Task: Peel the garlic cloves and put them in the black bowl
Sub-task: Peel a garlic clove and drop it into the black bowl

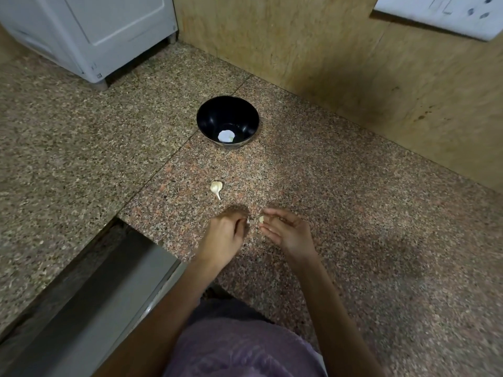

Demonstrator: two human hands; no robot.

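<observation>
A black bowl stands on the speckled granite floor, with something pale and round lying in its bottom. An unpeeled garlic clove with a pointed tail lies on the floor between the bowl and my hands. My right hand pinches a small pale garlic clove at its fingertips. My left hand is just left of it, fingers curled, pinching a bit of white skin at the thumb tip. The two hands are a small gap apart, low over the floor.
A wooden panel wall runs along the right and back. A white appliance stands on feet at the back left. A metal track or sill runs diagonally at the lower left. My knee in purple cloth is below.
</observation>
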